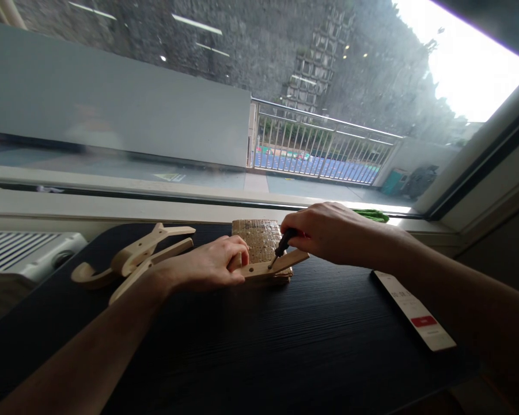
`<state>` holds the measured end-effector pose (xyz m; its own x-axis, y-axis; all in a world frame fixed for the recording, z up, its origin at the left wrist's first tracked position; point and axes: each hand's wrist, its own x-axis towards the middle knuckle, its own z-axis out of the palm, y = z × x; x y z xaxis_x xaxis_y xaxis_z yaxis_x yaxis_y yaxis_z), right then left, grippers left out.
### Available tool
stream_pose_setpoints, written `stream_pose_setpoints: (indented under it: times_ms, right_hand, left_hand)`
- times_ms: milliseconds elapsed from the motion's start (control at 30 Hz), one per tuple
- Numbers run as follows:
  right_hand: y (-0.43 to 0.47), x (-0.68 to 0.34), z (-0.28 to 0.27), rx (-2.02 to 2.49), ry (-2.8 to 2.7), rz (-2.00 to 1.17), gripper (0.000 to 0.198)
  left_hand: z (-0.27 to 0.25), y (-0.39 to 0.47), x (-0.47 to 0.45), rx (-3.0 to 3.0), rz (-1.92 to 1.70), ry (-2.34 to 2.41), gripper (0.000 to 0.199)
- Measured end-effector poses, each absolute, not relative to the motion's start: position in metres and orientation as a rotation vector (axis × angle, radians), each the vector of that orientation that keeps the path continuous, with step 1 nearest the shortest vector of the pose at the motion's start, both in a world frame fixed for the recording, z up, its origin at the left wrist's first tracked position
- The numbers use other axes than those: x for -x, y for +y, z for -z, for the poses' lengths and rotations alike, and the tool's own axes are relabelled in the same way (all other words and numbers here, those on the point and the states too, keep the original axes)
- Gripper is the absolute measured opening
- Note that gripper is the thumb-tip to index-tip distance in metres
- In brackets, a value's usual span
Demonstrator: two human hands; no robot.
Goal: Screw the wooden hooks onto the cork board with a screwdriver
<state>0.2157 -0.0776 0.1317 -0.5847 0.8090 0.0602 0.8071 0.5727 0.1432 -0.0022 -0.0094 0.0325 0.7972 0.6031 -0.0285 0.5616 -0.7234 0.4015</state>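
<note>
My left hand (220, 260) is closed on the left end of a flat wooden piece (259, 270) with dark holes in it. My right hand (324, 233) grips the black handle of a screwdriver (285, 242), tilted so that its tip meets the wooden piece near a hole. Whether a screw sits under the tip is too small to tell. Beneath and behind the wood lies a woven straw-like block (259, 233), shiny on top. Left of my left hand, curved wooden parts (132, 256) with holes rest on the table, partly hidden by my forearm.
A phone (415, 314) with a lit screen lies on the black table (259, 351) at the right, near my right forearm. Beyond the table's far edge run a windowsill and a large window. A white radiator (26, 253) stands at the left, and something green (371, 215) lies on the sill.
</note>
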Motion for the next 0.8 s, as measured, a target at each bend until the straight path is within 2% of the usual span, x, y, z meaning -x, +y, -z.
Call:
stream_pose_setpoints:
  times_ms: [300, 500, 567, 800]
  right_hand:
    - [-0.079, -0.206, -0.134, -1.499, 2.679, -0.339, 0.027]
    - [-0.068, -0.207, -0.127, -1.607, 2.612, -0.438, 0.044]
    - [-0.067, -0.209, -0.124, -1.640, 2.608, -0.458, 0.047]
    - [-0.074, -0.211, -0.121, -1.628, 2.727, -0.318, 0.034]
  left_hand:
    - [-0.030, -0.007, 0.004, -2.602, -0.193, 0.871, 0.016]
    - [-0.036, -0.012, 0.001, -2.460, -0.185, 1.037, 0.032]
    - [-0.036, -0.015, -0.004, -2.450, -0.223, 1.048, 0.030]
    - [-0.029, -0.023, -0.024, -2.623, -0.371, 1.015, 0.026]
